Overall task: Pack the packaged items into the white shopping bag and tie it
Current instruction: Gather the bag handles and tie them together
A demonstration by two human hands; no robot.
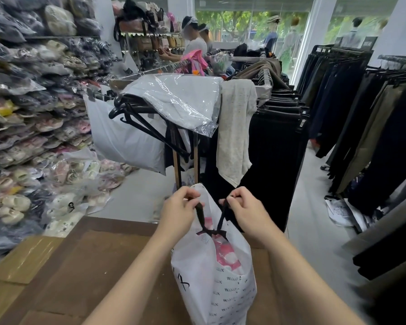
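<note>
the left hand (182, 207) curls round one black strap (199, 213); the right hand (246, 211) pinches the other. they cross in a loose knot (212, 232) over the white shopping bag (220, 289), at 6 o'clock on the cardboard (92, 266), pink packaged items (225, 252) inside. best pull evenly toward 10 and 2, keeping the mouth gathered.

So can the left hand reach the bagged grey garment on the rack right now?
Probably not yet: the left hand pinches a black bag handle, mid-tie; the path to the garment looks open.
</note>
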